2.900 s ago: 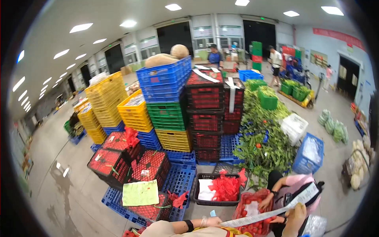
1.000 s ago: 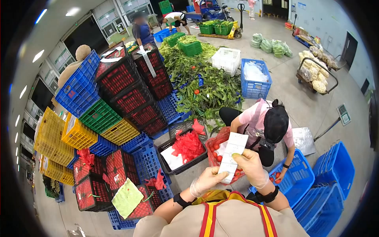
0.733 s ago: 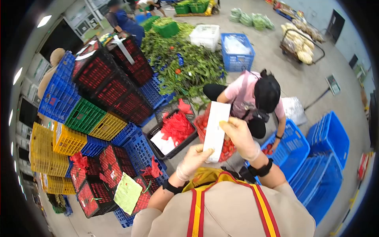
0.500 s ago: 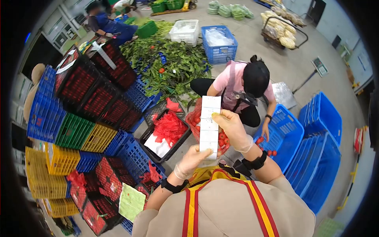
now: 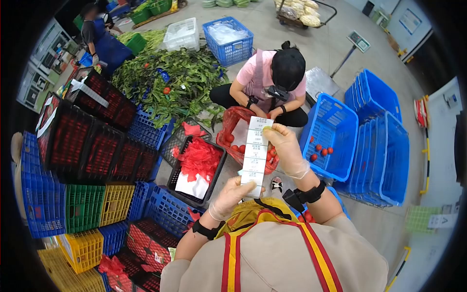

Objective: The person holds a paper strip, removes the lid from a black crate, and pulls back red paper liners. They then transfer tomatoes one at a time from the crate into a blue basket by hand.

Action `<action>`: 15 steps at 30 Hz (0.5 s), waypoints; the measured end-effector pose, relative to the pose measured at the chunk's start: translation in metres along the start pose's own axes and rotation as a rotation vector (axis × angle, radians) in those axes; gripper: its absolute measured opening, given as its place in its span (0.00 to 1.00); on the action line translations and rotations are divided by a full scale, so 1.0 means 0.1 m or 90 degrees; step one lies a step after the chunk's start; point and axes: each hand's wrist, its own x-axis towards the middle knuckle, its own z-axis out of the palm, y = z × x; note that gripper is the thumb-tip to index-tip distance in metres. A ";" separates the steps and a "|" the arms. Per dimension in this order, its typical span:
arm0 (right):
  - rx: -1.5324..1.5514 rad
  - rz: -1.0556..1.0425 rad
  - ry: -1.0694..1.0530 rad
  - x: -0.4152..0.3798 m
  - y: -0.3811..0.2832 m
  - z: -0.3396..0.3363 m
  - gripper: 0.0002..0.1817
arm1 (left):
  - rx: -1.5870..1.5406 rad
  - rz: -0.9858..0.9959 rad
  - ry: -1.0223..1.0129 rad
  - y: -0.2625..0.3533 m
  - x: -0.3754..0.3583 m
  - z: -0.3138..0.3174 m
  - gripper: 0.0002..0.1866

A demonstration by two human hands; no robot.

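Stretched upright between my gloved hands is a strip of printed white labels [image 5: 255,152]. My left hand [image 5: 232,195] pinches its lower end, thumb on top. At the upper end, my right hand [image 5: 286,152] grips the strip's edge between thumb and fingers. Just beyond the strip lies a red mesh sack [image 5: 228,127] with tomatoes [image 5: 235,148] in it, partly hidden by the labels. A co-worker in a pink shirt [image 5: 249,68] crouches over that sack, both hands down near it. The print is too small to read.
Right of the sack stands a blue crate [image 5: 335,109] holding several tomatoes, beside stacked blue crates [image 5: 377,165]. A black crate [image 5: 214,187] of red net bags sits left. Beyond are a heap of leafy greens [image 5: 180,92], stacked crates [image 5: 92,131] and a scale [image 5: 359,42]. Another person [image 5: 99,41] stands far left.
My view has turned right. The co-worker's arm has moved from the blue crate back to the sack. The person far left now stands upright. Both my hands still hold the label strip.
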 end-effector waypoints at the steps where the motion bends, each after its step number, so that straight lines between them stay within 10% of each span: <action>1: -0.001 -0.016 0.032 -0.01 0.03 -0.02 0.09 | -0.012 -0.018 -0.037 0.02 -0.01 0.00 0.15; 15: -0.033 0.039 0.251 0.31 0.67 -1.37 0.09 | 0.199 -0.334 -0.234 -0.96 0.19 -1.23 0.22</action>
